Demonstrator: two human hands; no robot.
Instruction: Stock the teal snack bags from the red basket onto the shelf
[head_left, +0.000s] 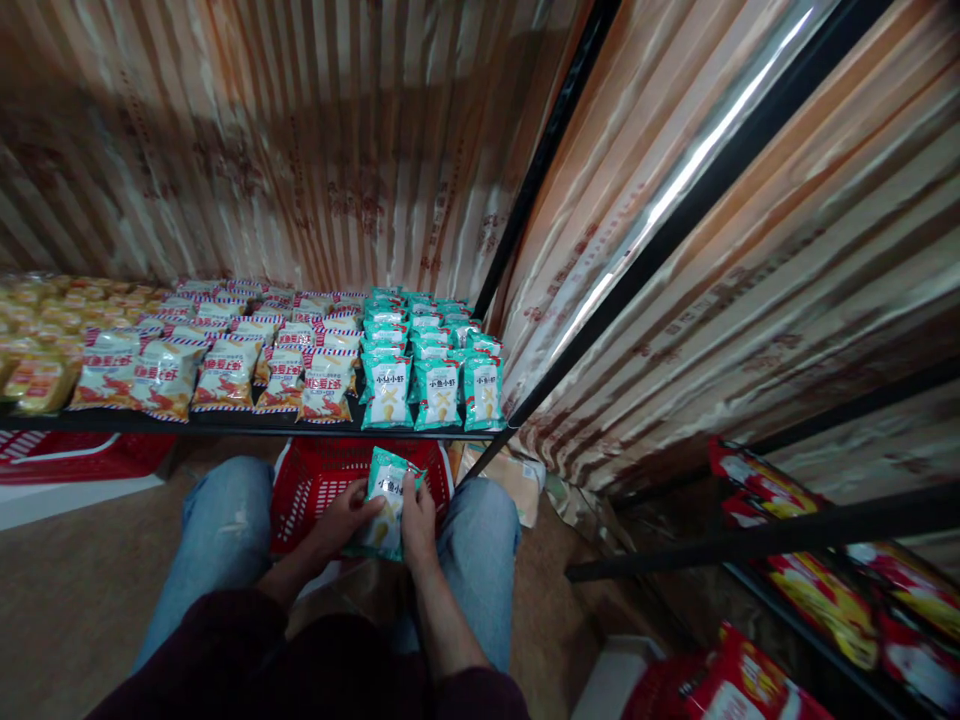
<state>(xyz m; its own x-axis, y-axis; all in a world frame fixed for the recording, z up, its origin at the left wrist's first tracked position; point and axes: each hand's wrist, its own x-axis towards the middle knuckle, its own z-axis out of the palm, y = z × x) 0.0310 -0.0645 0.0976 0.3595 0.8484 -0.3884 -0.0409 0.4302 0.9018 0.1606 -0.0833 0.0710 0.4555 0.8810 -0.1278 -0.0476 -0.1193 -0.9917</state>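
Teal-wrapped, one packet (386, 490) is pinched between both hands (418, 517) near three matching packets (437, 397) fronting the shelf (225, 424).

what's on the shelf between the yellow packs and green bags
The head view shows rows of white-and-orange bags there, with the yellow packs to their left and the green bags to their right.

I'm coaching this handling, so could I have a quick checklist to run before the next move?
1. Left hand on the held green packet: ok.
2. Right hand on it too: ok.
3. Its printed face in view: ok, partly covered.
4. Its seals unbroken: cannot tell.
5. Front green packets standing on the shelf: ok.
6. Red basket fully visible: not ok, partly hidden.
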